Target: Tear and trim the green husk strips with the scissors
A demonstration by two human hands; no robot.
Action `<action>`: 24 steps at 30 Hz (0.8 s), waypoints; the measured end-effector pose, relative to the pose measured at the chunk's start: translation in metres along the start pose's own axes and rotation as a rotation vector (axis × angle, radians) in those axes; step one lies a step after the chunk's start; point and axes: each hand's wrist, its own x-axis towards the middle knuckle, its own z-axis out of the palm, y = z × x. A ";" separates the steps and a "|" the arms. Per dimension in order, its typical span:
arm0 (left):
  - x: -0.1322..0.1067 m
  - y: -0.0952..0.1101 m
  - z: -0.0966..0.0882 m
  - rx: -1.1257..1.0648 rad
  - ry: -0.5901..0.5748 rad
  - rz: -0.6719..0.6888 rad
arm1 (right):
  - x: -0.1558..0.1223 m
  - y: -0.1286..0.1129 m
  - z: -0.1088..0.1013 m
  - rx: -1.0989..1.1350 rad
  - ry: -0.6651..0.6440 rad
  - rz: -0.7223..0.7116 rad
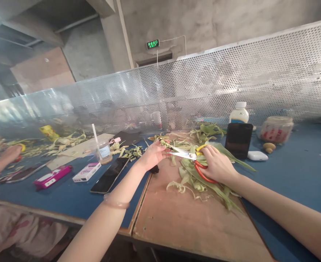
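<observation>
My right hand (217, 164) grips scissors (189, 155) with one yellow and one red handle, the blades pointing left. My left hand (155, 154) pinches a thin strip of green corn husk (164, 142) just at the blade tips. Both hands hover over a brown wooden board (187, 218) strewn with a pile of husk leaves (201, 180). A bracelet sits on my left forearm.
On the blue table (293, 174) lie a dark phone (109, 175), a pink box (87, 171), a magenta case (52, 177), a cup with a straw (103, 151), a standing black phone (238, 140), a white earbud case (257, 155), a bottle (239, 113) and a jar (276, 129). Another person's hands (2, 154) work at far left. A perforated metal screen (204, 87) backs the table.
</observation>
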 end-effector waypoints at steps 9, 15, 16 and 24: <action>0.000 -0.001 0.004 0.059 -0.035 0.033 | 0.000 0.000 0.000 -0.027 0.005 0.032; -0.002 0.000 0.003 0.049 -0.027 0.027 | 0.000 -0.003 -0.003 -0.039 -0.008 0.037; -0.002 0.000 0.003 0.049 -0.028 0.029 | 0.000 -0.003 -0.003 -0.039 -0.008 0.034; -0.003 0.000 0.005 0.057 -0.024 0.035 | 0.000 -0.005 -0.007 -0.050 -0.029 0.045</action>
